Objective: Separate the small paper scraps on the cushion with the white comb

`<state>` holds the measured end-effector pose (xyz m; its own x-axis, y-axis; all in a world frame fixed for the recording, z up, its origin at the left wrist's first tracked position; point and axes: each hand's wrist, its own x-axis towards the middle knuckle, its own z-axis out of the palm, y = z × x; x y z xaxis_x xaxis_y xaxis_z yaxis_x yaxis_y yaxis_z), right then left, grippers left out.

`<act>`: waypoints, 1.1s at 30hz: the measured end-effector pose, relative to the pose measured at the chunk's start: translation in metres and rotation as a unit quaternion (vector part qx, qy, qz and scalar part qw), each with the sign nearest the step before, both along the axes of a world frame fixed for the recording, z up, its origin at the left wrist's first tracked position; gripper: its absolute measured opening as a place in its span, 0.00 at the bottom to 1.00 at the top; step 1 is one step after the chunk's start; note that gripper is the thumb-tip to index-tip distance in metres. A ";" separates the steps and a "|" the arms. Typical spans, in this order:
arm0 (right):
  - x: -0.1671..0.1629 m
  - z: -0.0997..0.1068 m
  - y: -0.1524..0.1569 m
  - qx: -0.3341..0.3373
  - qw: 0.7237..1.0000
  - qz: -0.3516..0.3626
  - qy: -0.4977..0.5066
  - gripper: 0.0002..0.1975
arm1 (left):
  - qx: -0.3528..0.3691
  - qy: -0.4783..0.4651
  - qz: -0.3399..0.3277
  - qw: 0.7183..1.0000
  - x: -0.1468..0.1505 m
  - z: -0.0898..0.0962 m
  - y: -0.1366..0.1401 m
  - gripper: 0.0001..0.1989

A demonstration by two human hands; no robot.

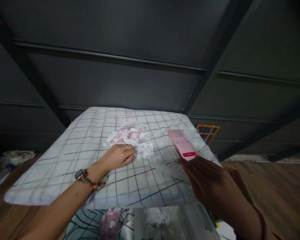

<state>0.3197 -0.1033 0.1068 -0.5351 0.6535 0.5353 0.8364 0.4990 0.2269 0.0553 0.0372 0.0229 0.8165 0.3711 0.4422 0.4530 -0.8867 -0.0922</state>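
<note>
My left hand [118,156], with a ring, a watch [80,174] and a beaded bracelet [95,185], rests at the near edge of a pile of small white and pink paper pieces [130,132]. Its fingers are curled in, and their tips are hidden among the white pieces. My right hand [211,181] is raised closer to the camera, fingers bent and pressed together; what they hold, if anything, cannot be made out. Just beyond its fingertips is a phone [186,150] with a running timer and a red button on its screen. A whitish blur shows left of that hand.
The pile lies on a white cloth with dark grid lines [75,143], covering a table. Below the near edge are a bag of pink and white pieces [110,221] and a clear container [178,221]. Dark panels [120,83] stand behind; an orange frame [202,126] is at right.
</note>
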 end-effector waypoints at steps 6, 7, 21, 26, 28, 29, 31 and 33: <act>-0.015 -0.007 0.007 0.008 1.000 0.012 0.009 0.16 | -0.026 -0.026 0.015 0.999 -0.004 0.001 0.003 0.16; -0.017 -0.007 0.006 0.001 1.000 0.020 0.014 0.16 | -0.029 -0.028 0.019 0.999 -0.005 0.001 0.004 0.16; -0.007 -0.007 -0.010 0.020 0.999 -0.041 -0.023 0.12 | -0.068 -0.032 0.054 0.996 -0.007 0.004 0.002 0.18; -0.030 -0.009 -0.015 0.023 0.999 -0.030 -0.007 0.16 | -0.139 -0.041 0.087 0.986 -0.010 0.018 -0.002 0.19; -0.044 -0.008 -0.014 0.015 1.000 -0.017 0.003 0.17 | -0.163 -0.043 0.121 0.978 -0.015 0.025 -0.003 0.19; -0.051 -0.008 -0.013 0.011 1.000 -0.010 0.008 0.17 | -0.167 -0.047 0.141 0.975 -0.019 0.029 -0.003 0.19; -0.060 -0.006 -0.010 0.013 1.000 0.000 0.020 0.18 | -0.154 -0.065 0.189 0.968 -0.030 0.032 0.000 0.21; -0.065 -0.004 -0.008 0.017 1.000 0.009 0.025 0.18 | -0.117 -0.085 0.247 0.958 -0.044 0.031 0.006 0.22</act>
<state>0.2552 -0.1116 0.1027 -0.5182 0.6258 0.5829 0.8384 0.5064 0.2017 0.0118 0.0434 0.0535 0.4383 0.7995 0.4108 0.8139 -0.5469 0.1960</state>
